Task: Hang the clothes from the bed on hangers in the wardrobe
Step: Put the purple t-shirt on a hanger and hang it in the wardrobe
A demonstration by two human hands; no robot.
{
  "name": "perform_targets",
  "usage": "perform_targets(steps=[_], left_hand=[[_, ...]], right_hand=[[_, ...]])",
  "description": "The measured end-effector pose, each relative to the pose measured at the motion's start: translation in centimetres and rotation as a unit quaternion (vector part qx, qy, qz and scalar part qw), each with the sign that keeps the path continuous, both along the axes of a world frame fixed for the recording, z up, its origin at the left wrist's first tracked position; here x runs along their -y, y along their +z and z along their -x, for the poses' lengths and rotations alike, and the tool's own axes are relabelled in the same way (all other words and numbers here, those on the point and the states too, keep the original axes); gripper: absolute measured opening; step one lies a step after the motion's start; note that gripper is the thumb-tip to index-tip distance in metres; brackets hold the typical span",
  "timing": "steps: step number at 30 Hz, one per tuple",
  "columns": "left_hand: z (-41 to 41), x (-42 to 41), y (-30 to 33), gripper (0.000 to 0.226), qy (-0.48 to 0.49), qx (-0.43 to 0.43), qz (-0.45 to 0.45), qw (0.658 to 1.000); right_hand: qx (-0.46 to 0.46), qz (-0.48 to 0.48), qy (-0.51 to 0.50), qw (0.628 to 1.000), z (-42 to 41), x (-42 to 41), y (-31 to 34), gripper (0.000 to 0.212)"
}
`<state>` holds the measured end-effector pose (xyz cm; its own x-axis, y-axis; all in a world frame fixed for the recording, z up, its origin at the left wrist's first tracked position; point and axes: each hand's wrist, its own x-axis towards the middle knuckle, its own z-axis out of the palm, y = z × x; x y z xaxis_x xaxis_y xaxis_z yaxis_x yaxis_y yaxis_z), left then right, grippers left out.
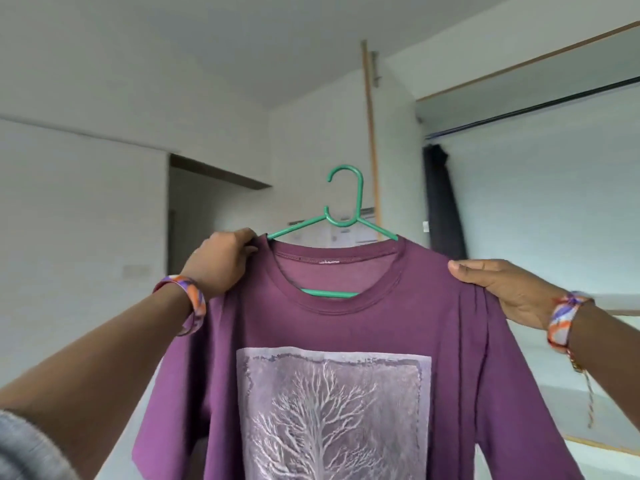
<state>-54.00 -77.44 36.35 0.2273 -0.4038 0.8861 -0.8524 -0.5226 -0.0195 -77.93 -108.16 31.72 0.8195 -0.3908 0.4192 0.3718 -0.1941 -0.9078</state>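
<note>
shirt: purple T-shirt (346, 327) with a pale tree print, held up at head height in front of the person, already threaded on the hanger
hanger: green plastic hanger (341, 216), hook sticking up above the collar, opening facing left; bottom bar shows through the neck hole
long axis: hanger shoulders run left-right across the view, shirt hangs straight down from them
left grip: left hand (221, 263) pinches the shirt's left shoulder by the collar, fingers curled over the fabric and probably the hanger arm under it
right grip: right hand (509, 289) grasps the right shoulder, thumb on top, fingers hidden behind the cloth
key relation: wardrobe rail (533, 107) lies up and to the right of the hook, well apart; right hand is nearer to it
wardrobe: open, one dark garment (441, 202) hangs at the left end of the rail; rest of its contents cannot be made out
step: judged as carrying the hung shirt to the rail; hook not yet on it
next move: likely needs lift and swing right, hook over rail
</note>
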Motion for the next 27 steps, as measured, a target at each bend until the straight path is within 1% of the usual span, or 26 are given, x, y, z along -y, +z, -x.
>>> perform_targets(steps=[1,2,3,5,7,9,11,12,13,15,17,19,22,24,25,27], left_hand=[[-0.4,3.3,-0.4,0.017,-0.014,0.004,0.006,1.0],[-0.7,6.7,-0.8,0.021,-0.03,0.011,0.013,0.999],[-1.1,10.0,-1.2,0.026,-0.05,0.02,0.019,0.998],[-1.9,16.5,-1.8,0.03,-0.096,0.03,0.031,0.994],[-3.2,22.8,-2.3,0.025,-0.135,0.02,0.05,0.989],[-4.6,29.2,-2.4,0.027,-0.171,-0.001,0.059,0.983],[-5.6,35.4,-2.2,0.025,-0.216,-0.014,0.06,0.974],[-5.9,38.4,-2.0,0.019,-0.241,-0.018,0.057,0.969],[-6.2,41.3,-1.7,0.014,-0.265,-0.024,0.055,0.962],[-6.4,46.7,-1.2,0.011,-0.305,-0.041,0.05,0.95],[-6.6,51.5,-1.0,0.012,-0.323,-0.053,0.036,0.944],[-6.9,55.8,-0.8,0.014,-0.332,-0.064,0.02,0.941],[-7.1,60.9,-0.3,0.015,-0.345,-0.064,0.02,0.936],[-7.2,63.9,0.0,0.015,-0.355,-0.06,0.029,0.933],[-7.2,65.3,0.2,0.014,-0.361,-0.059,0.037,0.93],[-7.3,68.0,0.6,0.013,-0.376,-0.064,0.073,0.921]], right_hand=[[0.002,-0.032,-0.011,0.999,0.9,2.3,-0.5,0.051],[0.003,-0.06,-0.032,0.998,1.7,4.7,-0.9,0.044],[0.002,-0.082,-0.061,0.995,2.3,7.2,-1.2,0.044],[0.001,-0.097,-0.127,0.987,3.3,12.0,-1.3,0.051],[-0.007,-0.084,-0.178,0.98,4.2,16.1,-1.2,0.059],[-0.022,-0.048,-0.191,0.98,5.1,19.8,-0.3,0.068],[-0.05,-0.008,-0.196,0.979,5.9,23.2,0.8,0.089],[-0.056,-0.001,-0.208,0.977,6.2,24.9,1.1,0.095],[-0.051,0.0,-0.221,0.974,6.5,26.6,1.4,0.097],[-0.018,-0.009,-0.24,0.971,7.0,29.6,1.7,0.097],[0.015,-0.014,-0.248,0.969,7.3,32.0,1.8,0.098],[0.013,-0.005,-0.245,0.969,7.2,34.1,2.0,0.097],[0.004,0.003,-0.261,0.965,6.6,37.0,2.5,0.085],[0.035,0.003,-0.295,0.955,5.8,39.3,2.9,0.076],[0.054,0.003,-0.314,0.948,5.3,40.5,3.1,0.065],[0.096,0.003,-0.342,0.935,4.2,43.1,3.8,0.028]])
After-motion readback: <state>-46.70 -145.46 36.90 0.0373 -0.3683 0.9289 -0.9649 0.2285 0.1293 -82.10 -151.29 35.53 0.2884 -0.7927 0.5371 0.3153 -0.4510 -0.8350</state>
